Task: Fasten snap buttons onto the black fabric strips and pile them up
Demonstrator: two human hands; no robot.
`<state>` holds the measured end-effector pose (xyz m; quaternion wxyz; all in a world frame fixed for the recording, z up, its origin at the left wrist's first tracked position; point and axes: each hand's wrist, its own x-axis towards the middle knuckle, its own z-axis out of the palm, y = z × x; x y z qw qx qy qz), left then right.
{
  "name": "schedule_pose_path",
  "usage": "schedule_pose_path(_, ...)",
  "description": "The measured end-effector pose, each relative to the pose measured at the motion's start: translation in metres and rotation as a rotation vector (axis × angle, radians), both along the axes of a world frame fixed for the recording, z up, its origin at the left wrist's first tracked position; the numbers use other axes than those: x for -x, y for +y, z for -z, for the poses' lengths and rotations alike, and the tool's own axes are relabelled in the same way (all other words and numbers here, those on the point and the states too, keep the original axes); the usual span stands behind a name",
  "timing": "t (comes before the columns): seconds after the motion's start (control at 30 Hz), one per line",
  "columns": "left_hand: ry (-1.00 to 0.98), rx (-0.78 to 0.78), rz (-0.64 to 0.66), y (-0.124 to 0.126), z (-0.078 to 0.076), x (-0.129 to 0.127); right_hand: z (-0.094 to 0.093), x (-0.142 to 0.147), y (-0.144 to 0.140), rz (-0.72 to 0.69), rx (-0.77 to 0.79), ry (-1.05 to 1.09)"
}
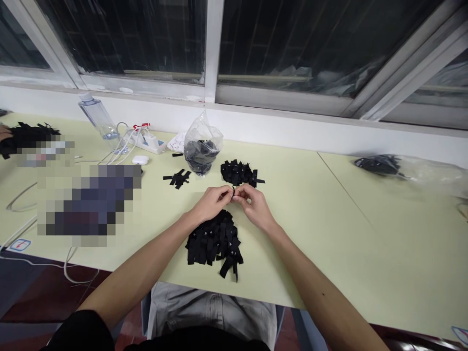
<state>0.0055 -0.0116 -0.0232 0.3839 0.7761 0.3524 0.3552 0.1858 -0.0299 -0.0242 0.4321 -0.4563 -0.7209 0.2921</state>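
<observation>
Black label strip (233, 190) sits pinched between left hand (212, 202) and right hand (256, 204), fingertips together above the near label pile (214, 241); seemingly mid-fold, next needing a firm crease before joining the far pile (239, 173).

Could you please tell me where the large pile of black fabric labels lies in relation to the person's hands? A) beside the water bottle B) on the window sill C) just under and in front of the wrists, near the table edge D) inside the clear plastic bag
C: the large pile of black labels lies on the table just below the left hand and right hand, towards the near edge.
</observation>
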Motion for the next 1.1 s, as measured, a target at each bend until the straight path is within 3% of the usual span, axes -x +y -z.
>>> schedule_pose_path(0.63,-0.099,-0.062,-0.175,0.000,0.002,-0.005,0.001,0.013,-0.006,0.139,-0.115,-0.095)
schedule_pose_path(0.9,0.024,-0.200,-0.189,0.010,0.004,0.006,0.000,0.005,0.000,0.187,-0.015,0.019)
schedule_pose_path(1.1,0.170,-0.268,-0.112,0.021,0.011,0.018,0.008,-0.011,0.009,0.197,0.066,-0.071)
